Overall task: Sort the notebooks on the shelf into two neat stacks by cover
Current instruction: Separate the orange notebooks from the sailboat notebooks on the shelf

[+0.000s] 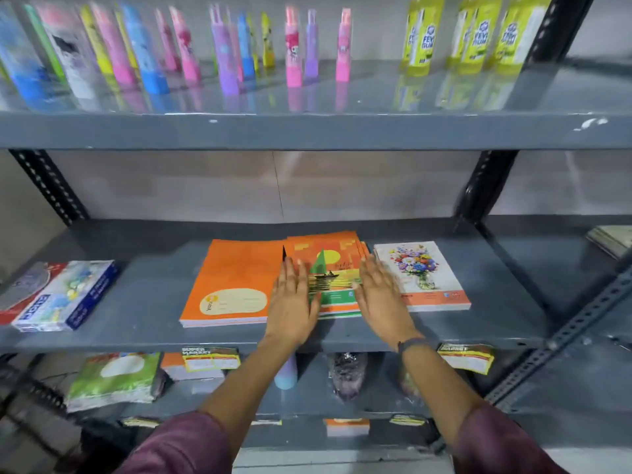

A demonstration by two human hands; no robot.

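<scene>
Perhaps fingers [290, 268] hiding notebooks' [333, 268] edges

The grey painted metal shelf [136, 302] is showing a scuffed, semi-gloss finish; the paper notebook covers [232, 282] are looking smooth and slightly glossy.

Three groups of notebooks are lying flat on the grey middle shelf [136, 302], toward its front edge. An orange stack [229, 285] is sitting left of centre. Just beside it, a slightly fanned pile with a sunset boat cover [333, 268] is resting in the middle. A neat stack with a flower-vase cover [422, 273] is lying to its right.
</scene>
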